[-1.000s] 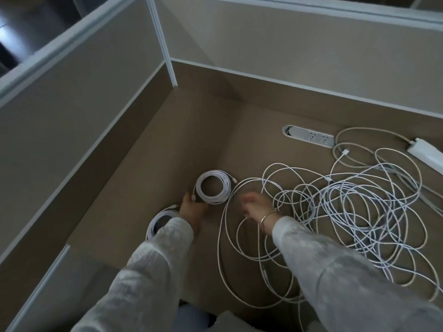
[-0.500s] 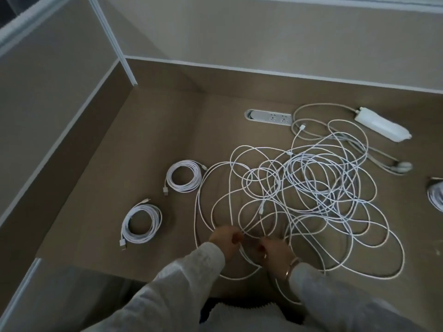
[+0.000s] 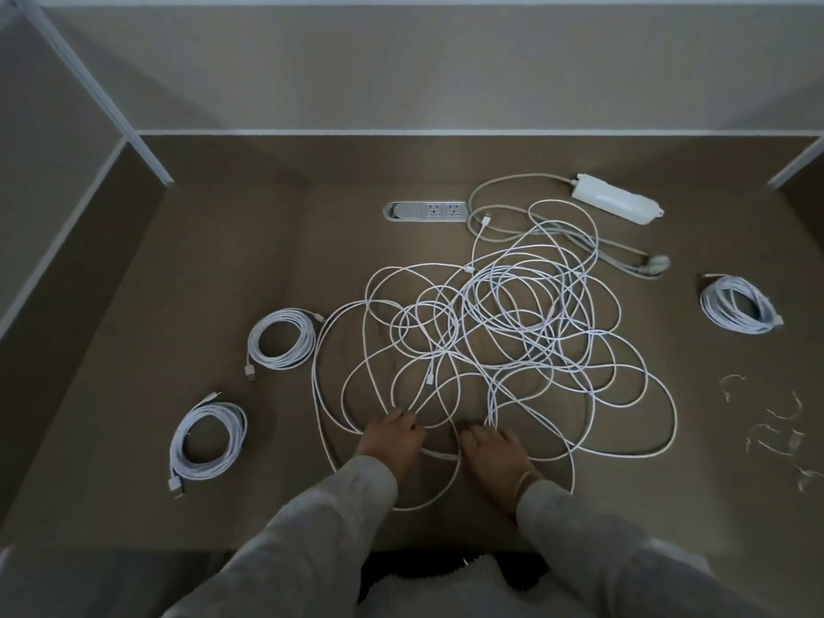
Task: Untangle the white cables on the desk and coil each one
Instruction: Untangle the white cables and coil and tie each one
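Both hands (image 3: 392,434) (image 3: 495,452) shifted onto the sprawling tangle (image 3: 490,341); grip seemingly loose, unclear.

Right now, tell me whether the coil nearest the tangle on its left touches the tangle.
Apart. The head view shows bare desk between the coil and the tangle's outermost left loop.

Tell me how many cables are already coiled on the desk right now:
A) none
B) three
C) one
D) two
B: two finished coils lie left of the tangle, a far one and a near one, and a third coil lies at the right edge of the desk.
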Motion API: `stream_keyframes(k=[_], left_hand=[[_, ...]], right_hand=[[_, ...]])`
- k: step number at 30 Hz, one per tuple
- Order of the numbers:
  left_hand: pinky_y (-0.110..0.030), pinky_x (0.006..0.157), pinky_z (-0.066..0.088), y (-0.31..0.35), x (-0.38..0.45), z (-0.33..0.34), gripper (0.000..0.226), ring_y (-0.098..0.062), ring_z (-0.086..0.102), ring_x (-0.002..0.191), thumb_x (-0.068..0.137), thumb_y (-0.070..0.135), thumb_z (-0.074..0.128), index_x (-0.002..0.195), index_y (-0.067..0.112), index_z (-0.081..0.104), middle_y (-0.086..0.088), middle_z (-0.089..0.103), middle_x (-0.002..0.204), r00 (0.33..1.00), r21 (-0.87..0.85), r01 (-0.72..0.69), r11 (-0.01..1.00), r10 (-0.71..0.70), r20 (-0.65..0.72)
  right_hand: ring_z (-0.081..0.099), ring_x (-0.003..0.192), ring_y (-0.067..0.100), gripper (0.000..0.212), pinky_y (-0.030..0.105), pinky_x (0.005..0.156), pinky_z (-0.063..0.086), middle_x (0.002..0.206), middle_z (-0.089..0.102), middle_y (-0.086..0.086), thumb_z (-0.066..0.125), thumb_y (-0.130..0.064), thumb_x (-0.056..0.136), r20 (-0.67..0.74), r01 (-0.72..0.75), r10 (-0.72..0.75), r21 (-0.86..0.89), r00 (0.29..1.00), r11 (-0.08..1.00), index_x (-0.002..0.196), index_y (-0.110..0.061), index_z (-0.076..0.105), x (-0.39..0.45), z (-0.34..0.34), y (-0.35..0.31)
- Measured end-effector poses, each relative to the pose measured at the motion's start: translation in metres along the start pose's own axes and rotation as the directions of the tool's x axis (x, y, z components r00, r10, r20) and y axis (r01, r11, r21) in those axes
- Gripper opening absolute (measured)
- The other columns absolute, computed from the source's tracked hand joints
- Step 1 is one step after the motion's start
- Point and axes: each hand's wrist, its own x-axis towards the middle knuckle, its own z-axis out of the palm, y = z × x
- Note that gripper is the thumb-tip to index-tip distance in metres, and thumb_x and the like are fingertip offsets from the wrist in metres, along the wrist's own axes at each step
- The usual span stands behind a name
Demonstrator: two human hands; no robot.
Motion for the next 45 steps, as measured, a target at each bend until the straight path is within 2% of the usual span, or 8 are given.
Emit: stream_keyframes(k=[6,9,12,17,27,35,42,45], left_hand=[[-0.038,0.082,0.041,-0.007,0.005,-0.022,0.025,-0.028,0.055,0.107,0.077,0.028,0.063,0.102,0.023,0.064,-0.001,0.061,0.107,0.982,-0.05,-0.056,0.997,0.046,-0.181],[-0.034,0.06,0.048,-0.006,0.005,-0.033,0.023,-0.024,0.064,0.073,0.054,0.03,0.075,0.076,0.024,0.067,0.004,0.063,0.079,0.968,0.028,-0.059,0.998,0.064,-0.242],[-0.031,0.057,0.05,-0.008,0.007,-0.036,0.025,-0.024,0.065,0.062,0.064,0.023,0.051,0.078,0.021,0.072,0.003,0.068,0.077,0.929,-0.031,-0.085,0.996,0.068,-0.364],[-0.044,0.092,0.05,-0.005,0.0,-0.057,0.041,-0.034,0.06,0.114,0.091,0.021,0.045,0.128,0.014,0.061,-0.007,0.051,0.143,0.958,-0.302,-0.078,0.95,-0.013,-0.288],[-0.02,0.076,0.045,-0.023,-0.027,-0.097,0.012,-0.013,0.067,0.083,0.087,0.027,0.069,0.094,0.019,0.075,0.002,0.073,0.088,0.951,-0.483,-0.042,0.875,-0.114,-0.289],[-0.018,0.056,0.05,-0.053,-0.045,-0.138,0.025,-0.009,0.064,0.046,0.098,0.001,0.047,0.089,0.021,0.059,0.004,0.061,0.054,0.809,-0.828,-0.065,0.556,-0.456,-0.37],[-0.019,0.046,0.05,-0.026,-0.039,-0.134,0.007,-0.011,0.063,0.046,0.094,-0.008,0.05,0.094,-0.006,0.056,-0.017,0.06,0.068,0.908,-0.991,0.01,0.131,-0.416,-0.046],[-0.024,0.049,0.051,-0.017,-0.033,-0.135,0.018,-0.009,0.059,0.045,0.092,-0.005,0.056,0.079,0.008,0.059,-0.006,0.061,0.057,0.887,-0.991,-0.047,0.122,-0.452,-0.097]], right_hand=[[0.058,0.099,0.023,0.028,0.035,0.086,0.037,0.101,0.063,0.001,0.031,-0.027,0.087,-0.045,-0.077,0.089,0.219,0.995,0.973,0.102,-0.018,0.052,0.003,-0.023,0.014],[0.06,0.084,0.029,0.024,0.034,0.077,0.04,0.089,0.065,0.005,0.035,-0.032,0.093,-0.133,-0.096,0.176,0.461,0.975,0.882,0.097,-0.015,0.051,0.008,-0.036,0.015],[0.057,0.071,0.026,0.006,0.032,0.069,0.043,0.078,0.061,0.005,0.051,-0.019,0.094,-0.141,-0.083,0.229,0.653,0.963,0.753,0.093,-0.013,0.052,0.014,-0.044,0.015],[0.052,0.07,0.019,0.01,0.03,0.069,0.043,0.077,0.055,-0.002,0.059,-0.011,0.087,-0.199,-0.112,0.322,0.668,0.925,0.736,0.088,-0.016,0.051,0.018,-0.049,0.019],[0.063,0.092,0.036,0.014,0.033,0.077,0.044,0.094,0.069,0.016,0.057,-0.016,0.09,-0.127,-0.119,0.22,0.539,0.967,0.834,0.097,-0.006,0.063,0.008,-0.042,0.019],[0.064,0.077,0.036,0.008,0.031,0.066,0.041,0.082,0.069,0.018,0.061,-0.009,0.089,-0.234,-0.198,0.391,0.574,0.89,0.795,0.089,-0.002,0.065,0.015,-0.06,0.048],[0.062,0.063,0.026,0.026,0.03,0.063,0.045,0.065,0.067,0.008,0.052,-0.023,0.091,-0.333,-0.023,0.318,0.656,0.888,0.754,0.081,-0.006,0.068,0.01,-0.104,0.014],[0.062,0.071,0.029,0.031,0.031,0.067,0.039,0.073,0.069,0.015,0.047,-0.026,0.088,-0.329,0.015,0.24,0.615,0.913,0.788,0.089,-0.005,0.07,0.001,-0.116,-0.013]])
